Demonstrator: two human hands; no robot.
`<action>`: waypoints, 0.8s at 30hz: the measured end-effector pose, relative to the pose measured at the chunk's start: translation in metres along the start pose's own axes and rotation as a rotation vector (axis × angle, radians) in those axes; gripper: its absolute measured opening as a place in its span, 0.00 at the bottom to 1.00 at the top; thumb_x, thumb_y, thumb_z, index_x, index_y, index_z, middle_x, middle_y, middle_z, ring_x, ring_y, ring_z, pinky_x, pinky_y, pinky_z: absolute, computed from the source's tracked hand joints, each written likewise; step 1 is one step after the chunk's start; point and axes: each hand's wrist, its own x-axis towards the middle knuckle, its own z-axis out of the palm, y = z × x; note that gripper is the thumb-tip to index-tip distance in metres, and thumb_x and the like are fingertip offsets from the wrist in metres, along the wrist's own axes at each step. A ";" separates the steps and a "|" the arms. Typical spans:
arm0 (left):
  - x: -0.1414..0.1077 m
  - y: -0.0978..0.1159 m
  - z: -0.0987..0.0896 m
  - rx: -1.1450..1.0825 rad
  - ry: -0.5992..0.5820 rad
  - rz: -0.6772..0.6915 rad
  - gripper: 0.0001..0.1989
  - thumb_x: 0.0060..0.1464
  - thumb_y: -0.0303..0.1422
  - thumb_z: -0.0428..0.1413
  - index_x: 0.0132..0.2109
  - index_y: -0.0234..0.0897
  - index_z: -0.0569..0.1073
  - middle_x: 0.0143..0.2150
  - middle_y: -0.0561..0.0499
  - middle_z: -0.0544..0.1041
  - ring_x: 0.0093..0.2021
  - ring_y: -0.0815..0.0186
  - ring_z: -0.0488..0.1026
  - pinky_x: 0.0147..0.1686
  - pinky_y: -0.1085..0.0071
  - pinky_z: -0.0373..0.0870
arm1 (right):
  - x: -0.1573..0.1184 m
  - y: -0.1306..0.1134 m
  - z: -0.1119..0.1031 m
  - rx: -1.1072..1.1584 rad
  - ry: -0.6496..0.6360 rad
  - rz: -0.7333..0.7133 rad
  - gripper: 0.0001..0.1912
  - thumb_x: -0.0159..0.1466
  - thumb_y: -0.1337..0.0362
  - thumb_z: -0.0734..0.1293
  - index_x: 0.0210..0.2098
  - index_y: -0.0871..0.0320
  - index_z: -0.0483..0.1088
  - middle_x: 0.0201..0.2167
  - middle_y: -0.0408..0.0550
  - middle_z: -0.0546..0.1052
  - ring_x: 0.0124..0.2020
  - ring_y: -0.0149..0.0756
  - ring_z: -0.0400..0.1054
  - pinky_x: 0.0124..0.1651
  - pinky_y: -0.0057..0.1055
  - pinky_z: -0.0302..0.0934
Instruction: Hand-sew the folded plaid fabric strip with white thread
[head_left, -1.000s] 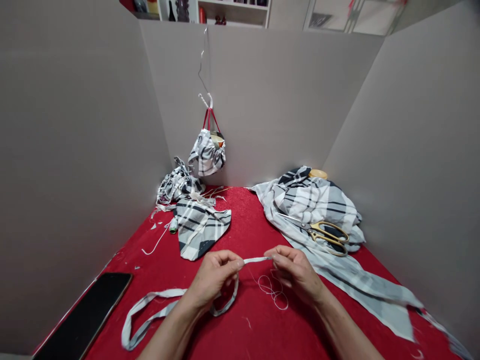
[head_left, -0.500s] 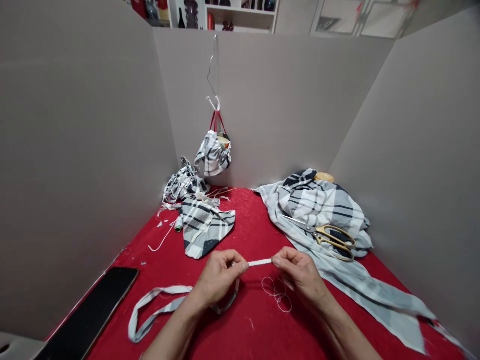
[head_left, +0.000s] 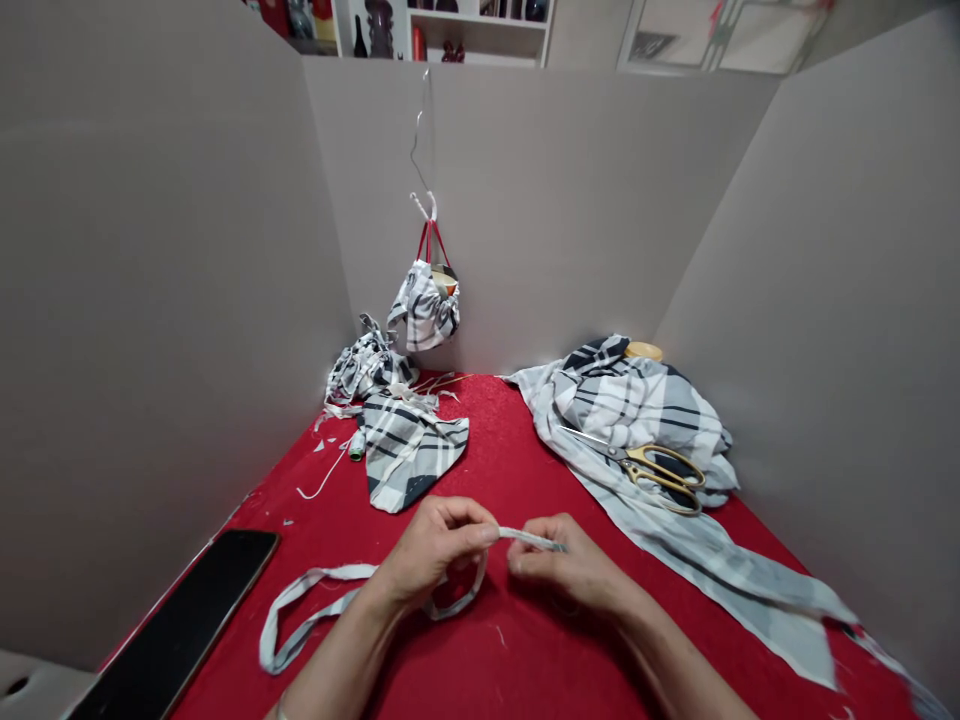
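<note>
Right hand (head_left: 570, 568) moved closer to left hand (head_left: 431, 555) along fabric strip (head_left: 531, 539)

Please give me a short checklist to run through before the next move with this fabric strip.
1. Left hand grips the fabric strip: ok.
2. Right hand secure on the strip's end: cannot tell, the fingers partly hide it.
3. Loose loop of the strip lying unsnagged on the red cloth: ok.
4. Scissors resting on the plaid fabric, apart from the hands: ok.
5. Needle in the fingers: cannot tell, none is visible.
</note>
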 end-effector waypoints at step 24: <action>0.004 -0.010 0.018 0.193 0.316 0.173 0.11 0.48 0.37 0.59 0.27 0.31 0.76 0.20 0.54 0.69 0.22 0.72 0.62 0.25 0.76 0.58 | -0.018 -0.017 -0.018 -0.035 0.412 -0.271 0.24 0.53 0.55 0.70 0.46 0.60 0.70 0.17 0.34 0.52 0.18 0.26 0.46 0.21 0.24 0.44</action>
